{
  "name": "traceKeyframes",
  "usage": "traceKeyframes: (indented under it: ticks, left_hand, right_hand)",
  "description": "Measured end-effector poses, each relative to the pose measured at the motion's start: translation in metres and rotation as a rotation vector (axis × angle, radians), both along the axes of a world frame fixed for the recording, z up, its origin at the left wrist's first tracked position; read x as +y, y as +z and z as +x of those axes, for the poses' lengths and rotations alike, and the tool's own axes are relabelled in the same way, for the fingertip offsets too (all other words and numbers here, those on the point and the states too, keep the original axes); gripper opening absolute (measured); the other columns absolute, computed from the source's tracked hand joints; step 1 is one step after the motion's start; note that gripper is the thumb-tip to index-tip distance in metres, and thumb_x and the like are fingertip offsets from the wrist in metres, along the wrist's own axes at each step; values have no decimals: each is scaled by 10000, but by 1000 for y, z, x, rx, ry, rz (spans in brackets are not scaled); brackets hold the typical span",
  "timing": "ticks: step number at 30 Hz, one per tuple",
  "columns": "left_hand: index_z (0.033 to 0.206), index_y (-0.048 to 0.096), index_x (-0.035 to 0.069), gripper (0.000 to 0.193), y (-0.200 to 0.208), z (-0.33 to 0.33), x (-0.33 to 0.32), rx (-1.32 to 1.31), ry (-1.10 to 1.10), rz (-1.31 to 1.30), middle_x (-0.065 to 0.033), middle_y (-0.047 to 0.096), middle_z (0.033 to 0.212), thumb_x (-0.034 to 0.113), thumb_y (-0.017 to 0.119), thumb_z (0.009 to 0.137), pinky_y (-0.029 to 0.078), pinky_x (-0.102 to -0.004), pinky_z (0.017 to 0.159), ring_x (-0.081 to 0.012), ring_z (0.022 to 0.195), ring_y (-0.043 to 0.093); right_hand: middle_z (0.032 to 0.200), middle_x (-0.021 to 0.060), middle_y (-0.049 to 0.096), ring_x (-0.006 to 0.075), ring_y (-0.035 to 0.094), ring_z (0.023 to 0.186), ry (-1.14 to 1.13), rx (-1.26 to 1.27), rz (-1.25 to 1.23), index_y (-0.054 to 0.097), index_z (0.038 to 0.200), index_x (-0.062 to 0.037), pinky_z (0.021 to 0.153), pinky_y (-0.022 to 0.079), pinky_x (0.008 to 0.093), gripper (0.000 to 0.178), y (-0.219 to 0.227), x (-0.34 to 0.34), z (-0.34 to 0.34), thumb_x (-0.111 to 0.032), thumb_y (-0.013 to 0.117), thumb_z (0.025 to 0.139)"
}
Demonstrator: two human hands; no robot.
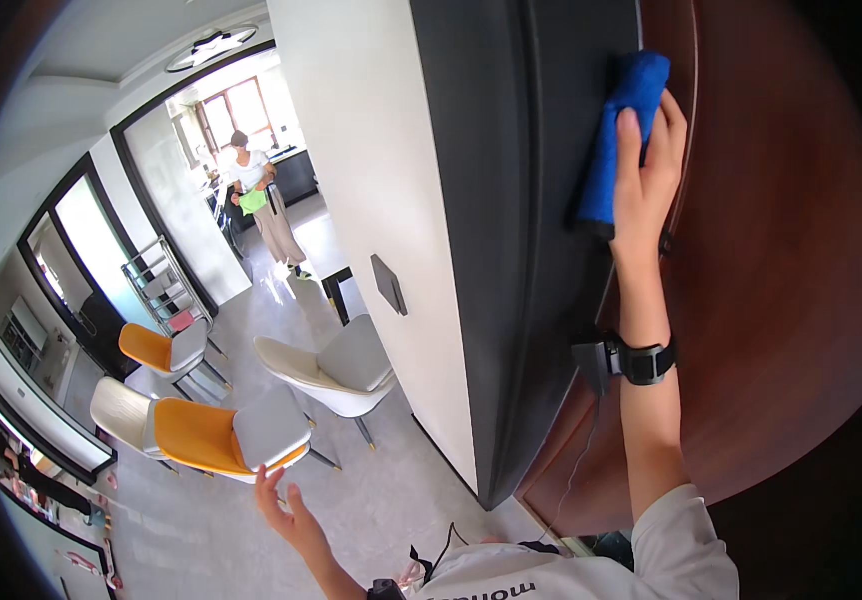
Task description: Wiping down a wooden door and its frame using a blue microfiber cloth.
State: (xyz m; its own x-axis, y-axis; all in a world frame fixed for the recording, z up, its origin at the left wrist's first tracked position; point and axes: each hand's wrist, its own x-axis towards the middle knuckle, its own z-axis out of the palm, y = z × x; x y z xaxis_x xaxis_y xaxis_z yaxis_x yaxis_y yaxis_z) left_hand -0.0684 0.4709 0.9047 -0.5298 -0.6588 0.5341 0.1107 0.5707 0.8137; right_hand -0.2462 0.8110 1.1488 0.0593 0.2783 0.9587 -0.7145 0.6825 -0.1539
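Note:
My right hand (pixel 648 170) is raised high, its fingers and thumb closed round a folded blue cloth (pixel 606 170). The cloth lies against the dark door frame (pixel 511 250), beside the edge of a reddish-brown door (pixel 761 250). A black band with a small box (pixel 641 362) is strapped round my right wrist, and a thin cable hangs from it. Low in the view, my left hand (pixel 291 515) is held out in the air with its fingers apart and nothing in it. Behind it stands an orange and grey chair (pixel 201 437).
A white wall (pixel 371 150) with a dark switch plate (pixel 388 284) adjoins the frame. Several chairs, among them a white one (pixel 316 370), stand on the grey floor (pixel 351 500). Beyond a doorway another person (pixel 256 190) holds a green cloth. A metal rack (pixel 166 285) is at left.

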Motion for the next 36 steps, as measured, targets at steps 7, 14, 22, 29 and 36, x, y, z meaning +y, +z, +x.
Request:
traceKeyframes:
  ticks: [7,14,22,29,36]
  left_hand:
    - [949,546,49,210,-10,-6,11,-14,-34,55,-108,443,1195,86,481,752,276,-360,903,-217,1118,389]
    - [945,548,60,207,-15,-12,7,-46,-68,66,-95,456,1182,79,471,754,283,-359,896,-215,1098,404]
    - [922,552,56,198,-9,-22,19,-63,-117,67,-107,463,1170,67,488,735,311,-355,859,-232,1079,409]
    - [911,553,50,200,-21,-23,16,-104,-122,63,-108,462,1172,47,480,725,305,-358,867,-235,1083,403]
    - [929,542,55,197,-22,-31,21,-58,-190,46,-117,464,1168,90,477,747,302,-364,874,-221,1074,422]
  right_hand:
    - [1314,206,270,329,329,1178,30,-334,-28,311,1221,61,946,270,331,442,-116,-8,12,-198,367,867]
    - [1271,271,297,384,297,1186,84,-242,15,327,1178,132,977,224,376,447,-204,-23,20,-149,371,834]
    - [1202,196,417,312,418,1104,57,-170,262,359,1188,61,914,311,313,411,68,-41,37,-156,426,846]
    - [1226,219,376,384,367,1113,-35,143,310,393,1148,55,934,280,391,410,35,-58,17,-73,491,771]
    - [1230,346,277,487,299,1133,-111,-250,250,333,1144,170,936,235,522,467,-155,-59,48,-104,403,773]
